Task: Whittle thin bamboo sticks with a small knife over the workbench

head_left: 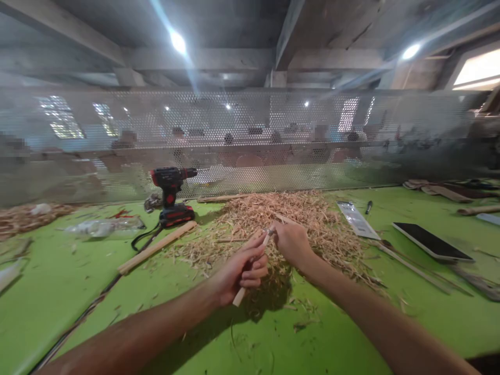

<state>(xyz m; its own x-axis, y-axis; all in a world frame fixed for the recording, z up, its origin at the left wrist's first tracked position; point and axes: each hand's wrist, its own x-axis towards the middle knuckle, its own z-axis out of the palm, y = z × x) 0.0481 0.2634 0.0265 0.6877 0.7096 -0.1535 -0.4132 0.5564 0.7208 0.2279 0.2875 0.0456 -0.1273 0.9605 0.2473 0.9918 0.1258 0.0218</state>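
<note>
Taking the two hands as the clock's centre, a grey concrete ceiling (219, 23) with bright lamps (411, 51) spans the room above, and a window (478, 70) glows high at 2 o'clock. A long perforated screen (250, 112) stands across 12 o'clock, with blurred people (320, 143) visible behind it. In front of it spreads the bright green surface (78, 281), crossed by a dark seam towards 8 o'clock and littered with loose scraps. A broad pile of wood shavings (285, 203) lies around 12 to 2 o'clock, next to the hands. At 9 o'clock lies a crumpled clear plastic bag (103, 227), its contents impossible to make out; near 10, a black-and-red drill (170, 195) stands upright on its base. A dark-screened phone (432, 242) lies at 3 o'clock, and a flat packet (357, 220), contents unclear, between 2 and 3. At the centre, the left hand (248, 268) grips a slim wooden stick (239, 297), tilted from 7 towards 1 o'clock. The right hand (292, 242) is curled closed at its upper end; exactly what those fingers pinch is hidden. Just beyond the packet rests a small dark pen (369, 208).
</note>
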